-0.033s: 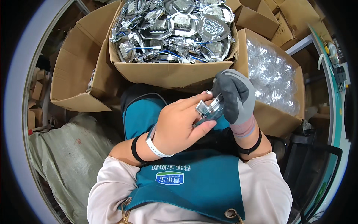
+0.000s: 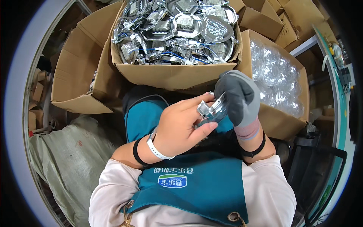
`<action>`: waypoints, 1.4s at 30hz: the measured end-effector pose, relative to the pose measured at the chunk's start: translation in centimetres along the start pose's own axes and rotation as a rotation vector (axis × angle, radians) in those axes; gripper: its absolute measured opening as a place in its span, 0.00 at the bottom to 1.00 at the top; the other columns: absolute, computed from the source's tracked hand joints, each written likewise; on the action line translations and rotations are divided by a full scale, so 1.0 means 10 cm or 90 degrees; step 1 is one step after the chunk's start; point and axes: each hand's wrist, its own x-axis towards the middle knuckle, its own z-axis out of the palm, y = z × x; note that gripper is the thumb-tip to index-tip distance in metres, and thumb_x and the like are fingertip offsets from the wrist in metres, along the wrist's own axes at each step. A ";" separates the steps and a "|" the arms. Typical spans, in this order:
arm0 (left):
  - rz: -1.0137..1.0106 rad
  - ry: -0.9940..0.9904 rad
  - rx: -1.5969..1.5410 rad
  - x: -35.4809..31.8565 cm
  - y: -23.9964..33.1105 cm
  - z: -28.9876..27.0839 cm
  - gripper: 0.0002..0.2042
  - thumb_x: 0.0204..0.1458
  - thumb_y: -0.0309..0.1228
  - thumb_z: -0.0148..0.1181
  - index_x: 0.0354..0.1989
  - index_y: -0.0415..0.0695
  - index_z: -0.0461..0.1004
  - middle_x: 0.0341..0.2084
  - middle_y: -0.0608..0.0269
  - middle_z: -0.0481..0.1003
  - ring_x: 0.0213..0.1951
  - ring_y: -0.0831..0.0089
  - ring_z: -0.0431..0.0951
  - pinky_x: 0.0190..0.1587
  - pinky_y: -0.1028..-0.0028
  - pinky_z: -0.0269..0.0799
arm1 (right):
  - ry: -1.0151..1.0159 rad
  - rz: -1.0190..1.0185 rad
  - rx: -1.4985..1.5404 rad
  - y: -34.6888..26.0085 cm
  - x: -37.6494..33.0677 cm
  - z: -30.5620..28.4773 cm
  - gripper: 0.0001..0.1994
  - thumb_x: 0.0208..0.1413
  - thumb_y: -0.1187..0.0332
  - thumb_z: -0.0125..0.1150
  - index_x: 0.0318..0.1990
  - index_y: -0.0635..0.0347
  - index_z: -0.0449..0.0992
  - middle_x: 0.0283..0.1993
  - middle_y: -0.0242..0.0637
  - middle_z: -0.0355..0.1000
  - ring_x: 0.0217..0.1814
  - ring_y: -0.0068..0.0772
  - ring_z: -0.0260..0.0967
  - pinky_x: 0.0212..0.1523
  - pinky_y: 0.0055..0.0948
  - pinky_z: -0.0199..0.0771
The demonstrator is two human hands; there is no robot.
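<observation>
Silvery part [image 2: 211,110] sits pinched between both hands over the lap: bare left hand [image 2: 181,126] and grey-gloved right hand [image 2: 238,96] both grip it. Ahead, a cardboard box [image 2: 170,75] holds similar parts; right, a box of clear covers [image 2: 278,81]; left, a woven sack [image 2: 64,159].

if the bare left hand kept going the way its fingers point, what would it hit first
The left hand points right and slightly up, so its fingers would first meet the small shiny part they already touch, then the gloved right hand behind it. Depth beyond is unclear.
</observation>
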 end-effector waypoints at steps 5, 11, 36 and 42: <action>-0.083 0.050 -0.349 -0.10 -0.01 -0.10 0.22 0.59 0.39 0.57 0.52 0.31 0.72 0.47 0.51 0.74 0.44 0.67 0.76 0.47 0.73 0.69 | 0.118 0.041 0.190 0.08 0.02 -0.07 0.11 0.62 0.67 0.56 0.38 0.68 0.77 0.36 0.34 0.74 0.37 0.21 0.68 0.39 0.22 0.69; -0.135 0.054 -0.430 -0.06 -0.11 -0.06 0.23 0.61 0.39 0.55 0.56 0.30 0.68 0.46 0.56 0.75 0.47 0.72 0.74 0.50 0.73 0.68 | 0.088 0.190 0.114 0.10 0.11 -0.07 0.12 0.62 0.64 0.57 0.40 0.67 0.77 0.36 0.31 0.73 0.39 0.17 0.68 0.40 0.20 0.68; -0.132 0.379 -1.072 0.26 -0.82 -0.07 0.26 0.61 0.53 0.39 0.41 0.38 0.68 0.36 0.56 0.71 0.45 0.61 0.71 0.50 0.63 0.69 | -0.072 -0.303 -0.340 0.00 0.11 0.36 0.47 0.32 0.55 0.79 0.62 0.67 0.64 0.64 0.59 0.59 0.66 0.59 0.59 0.62 0.49 0.62; -0.140 0.236 -1.079 0.30 -0.68 -0.01 0.23 0.55 0.55 0.43 0.33 0.43 0.63 0.28 0.60 0.64 0.35 0.67 0.65 0.44 0.67 0.65 | -0.150 -0.328 -0.079 -0.20 0.02 0.42 0.41 0.37 0.57 0.77 0.60 0.64 0.65 0.58 0.52 0.67 0.60 0.58 0.66 0.58 0.47 0.64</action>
